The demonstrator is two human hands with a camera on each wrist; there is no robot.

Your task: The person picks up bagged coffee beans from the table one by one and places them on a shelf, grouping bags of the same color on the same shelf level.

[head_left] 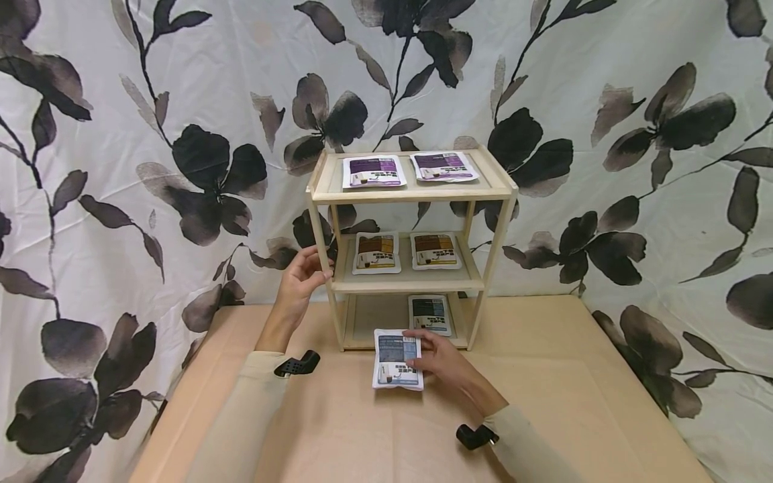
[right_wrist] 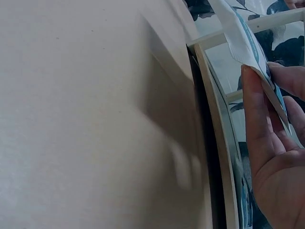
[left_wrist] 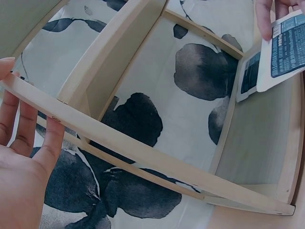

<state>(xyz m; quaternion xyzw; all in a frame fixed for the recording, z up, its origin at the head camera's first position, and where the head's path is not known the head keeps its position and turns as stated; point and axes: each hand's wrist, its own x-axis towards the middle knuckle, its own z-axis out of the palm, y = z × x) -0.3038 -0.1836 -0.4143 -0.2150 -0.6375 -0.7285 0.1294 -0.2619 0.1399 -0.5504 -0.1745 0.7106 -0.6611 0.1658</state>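
Right hand (head_left: pixel 443 362) pinching blue packet (head_left: pixel 396 359), left hand (head_left: pixel 300 285) flat against shelf (head_left: pixel 320 235)

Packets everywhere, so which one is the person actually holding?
The blue packet in front of the shelf, gripped by the right hand. All the others lie on shelves.

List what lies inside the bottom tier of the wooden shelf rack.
One blue-labelled white pouch lies flat on the right of the wooden shelf rack's bottom tier; its left half shows bare board. The rear corners are shadowed and unclear.
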